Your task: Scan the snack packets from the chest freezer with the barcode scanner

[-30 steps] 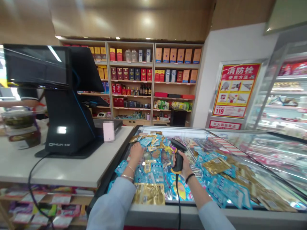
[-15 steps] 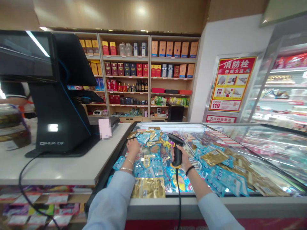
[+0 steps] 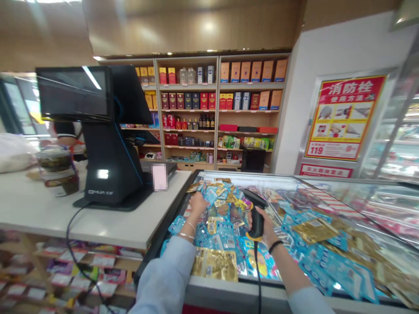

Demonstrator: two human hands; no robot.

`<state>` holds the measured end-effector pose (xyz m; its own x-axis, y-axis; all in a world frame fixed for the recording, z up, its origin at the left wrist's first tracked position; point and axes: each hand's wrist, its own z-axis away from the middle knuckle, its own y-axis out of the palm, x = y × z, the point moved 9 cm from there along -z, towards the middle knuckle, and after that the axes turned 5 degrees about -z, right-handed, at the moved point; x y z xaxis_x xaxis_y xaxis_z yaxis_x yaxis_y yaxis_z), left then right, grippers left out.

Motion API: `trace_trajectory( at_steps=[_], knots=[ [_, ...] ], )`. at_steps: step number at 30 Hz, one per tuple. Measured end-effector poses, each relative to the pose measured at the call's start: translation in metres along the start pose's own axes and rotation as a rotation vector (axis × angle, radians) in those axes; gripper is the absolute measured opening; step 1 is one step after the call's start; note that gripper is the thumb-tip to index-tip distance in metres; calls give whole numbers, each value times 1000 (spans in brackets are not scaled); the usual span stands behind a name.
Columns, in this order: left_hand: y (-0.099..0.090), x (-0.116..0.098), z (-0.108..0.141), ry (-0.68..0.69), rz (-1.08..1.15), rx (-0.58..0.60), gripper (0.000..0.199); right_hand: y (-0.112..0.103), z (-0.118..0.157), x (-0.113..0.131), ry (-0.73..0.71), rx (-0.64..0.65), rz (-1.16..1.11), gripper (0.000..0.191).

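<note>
My right hand [image 3: 264,226] is wrapped round the handle of a black barcode scanner [image 3: 257,213], its cable hanging down over the freezer's front edge. My left hand [image 3: 198,204] rests among small blue and gold packets [image 3: 214,192] at the back left of the glass freezer top; its fingertips are too small to tell what they touch. Nearer my left forearm lie more blue packets [image 3: 225,233] and a large gold packet [image 3: 218,264]. On the right, gold packets [image 3: 316,230] overlap blue packets [image 3: 337,266] in a spread pile.
A black checkout terminal [image 3: 109,165] stands on the white counter [image 3: 131,229] at left, with stacked jars [image 3: 59,168] beside it. Shelves of boxes and bottles [image 3: 188,101] line the back. Behind the terminal, part of another person [image 3: 67,133] shows.
The view has turned left, so everything sits further right and more of the counter shows. My left hand has turned slightly among the packets. The scanner is still in my right hand.
</note>
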<state>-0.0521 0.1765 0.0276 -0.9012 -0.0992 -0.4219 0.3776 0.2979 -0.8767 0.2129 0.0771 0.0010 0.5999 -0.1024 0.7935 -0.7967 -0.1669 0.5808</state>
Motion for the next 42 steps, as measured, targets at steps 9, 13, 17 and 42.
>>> trace_trajectory(
  at_steps=[9,13,17,42],
  knots=[
    [13,2,-1,-3,404,145,16,-1,1,4,13,-20,-28,29],
    [19,-2,0,-5,563,258,19,1,2,10,-23,-36,-25,29],
    [5,-10,1,41,736,264,24,3,2,11,-11,-16,16,37],
    [11,-37,8,194,1339,94,29,45,18,12,-25,211,16,32]
  ],
)
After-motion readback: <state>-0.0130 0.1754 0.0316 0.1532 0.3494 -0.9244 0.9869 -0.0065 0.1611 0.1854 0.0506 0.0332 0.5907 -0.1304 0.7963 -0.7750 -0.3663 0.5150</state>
